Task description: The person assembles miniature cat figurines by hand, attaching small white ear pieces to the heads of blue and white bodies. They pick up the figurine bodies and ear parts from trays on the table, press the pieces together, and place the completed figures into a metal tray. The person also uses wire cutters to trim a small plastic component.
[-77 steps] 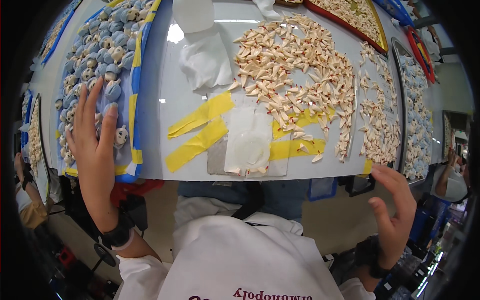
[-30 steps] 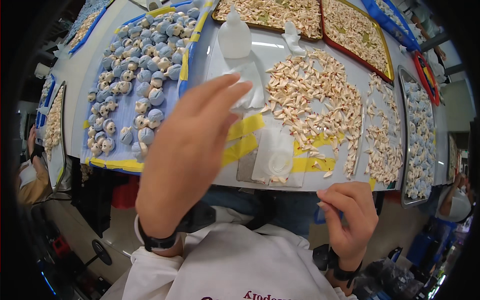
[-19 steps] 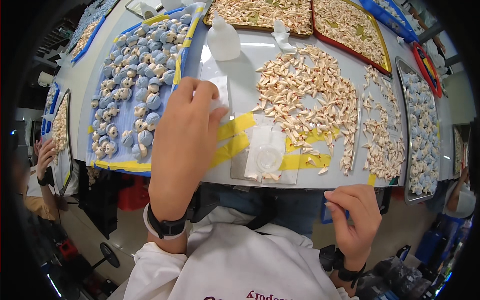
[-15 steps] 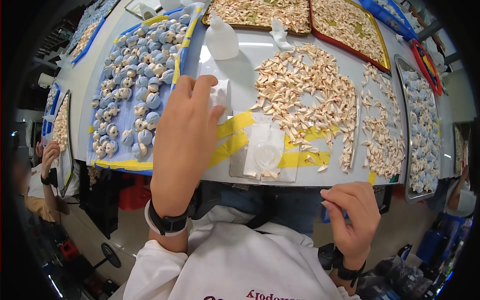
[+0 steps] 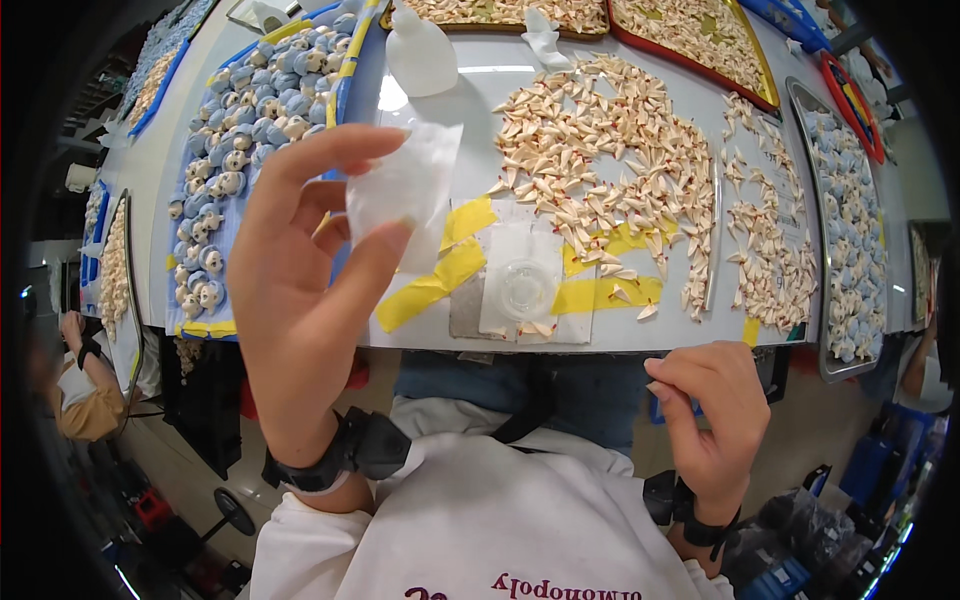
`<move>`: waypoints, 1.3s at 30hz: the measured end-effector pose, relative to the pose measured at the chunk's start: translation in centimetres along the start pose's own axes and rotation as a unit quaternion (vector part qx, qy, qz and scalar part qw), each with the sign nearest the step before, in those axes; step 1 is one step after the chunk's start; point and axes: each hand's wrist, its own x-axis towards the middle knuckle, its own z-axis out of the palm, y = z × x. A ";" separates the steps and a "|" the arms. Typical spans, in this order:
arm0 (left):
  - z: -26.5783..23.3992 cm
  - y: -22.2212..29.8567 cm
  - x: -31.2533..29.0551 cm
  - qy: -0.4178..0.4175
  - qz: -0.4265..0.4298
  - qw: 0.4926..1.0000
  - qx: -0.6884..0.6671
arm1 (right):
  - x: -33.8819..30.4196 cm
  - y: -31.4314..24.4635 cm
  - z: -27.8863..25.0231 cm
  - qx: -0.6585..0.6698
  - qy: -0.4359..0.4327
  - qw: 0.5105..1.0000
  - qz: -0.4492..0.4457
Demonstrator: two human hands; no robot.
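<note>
Presently, a white tissue point(image 5: 425, 180) is being pinched by the fingers of the left hand point(image 5: 295, 270) — it is being held up above the counter point(image 5: 420, 337). Near the counter's edge, the right hand point(image 5: 718, 420) is being held curled — whether anything is being gripped cannot be told. A clear round dish point(image 5: 527, 290) is being flanked by yellow tape point(image 5: 432, 290).

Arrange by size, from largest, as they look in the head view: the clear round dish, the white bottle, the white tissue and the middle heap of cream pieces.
1. Heap of cream pieces
2. White tissue and white bottle, unranked: the left hand holds the tissue up, perhaps nearer the camera
3. Clear round dish
</note>
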 end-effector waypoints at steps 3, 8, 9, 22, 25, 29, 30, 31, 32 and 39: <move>-1.3 -0.2 -1.0 -0.015 0.020 1.000 -0.008 | 0.2 -0.2 0.2 0.007 -0.005 1.000 -0.002; -1.2 0.0 -1.6 0.006 -0.034 0.999 -0.016 | 0.3 -0.2 0.4 0.008 -0.015 1.000 0.001; -1.1 0.2 -1.4 0.008 -0.052 0.999 -0.013 | 0.3 -0.2 0.4 0.008 -0.017 1.000 0.003; -1.8 -0.8 -1.2 -0.013 -0.013 0.999 0.027 | 0.2 -0.1 0.7 0.006 -0.015 1.000 0.001; -1.5 -0.9 -0.8 -0.010 -0.004 1.000 0.020 | 0.3 -0.1 0.7 0.006 -0.018 1.000 -0.002; -0.2 -1.1 -0.3 0.020 -0.036 0.999 0.013 | 0.4 -0.1 0.7 0.015 -0.023 1.000 0.001; 0.3 -1.2 -0.2 0.030 -0.034 0.999 0.030 | 0.3 0.0 0.7 0.018 -0.024 1.000 0.004; 0.6 -1.3 -0.1 0.040 -0.031 0.998 0.046 | 0.2 0.0 0.7 0.016 -0.024 1.000 0.003; 0.7 -1.5 -0.1 0.037 -0.011 0.994 0.100 | 0.2 0.0 0.6 0.015 -0.024 1.000 0.002; 0.1 -2.4 0.5 0.037 0.123 0.927 0.354 | 0.0 0.4 0.3 0.003 -0.018 1.000 -0.003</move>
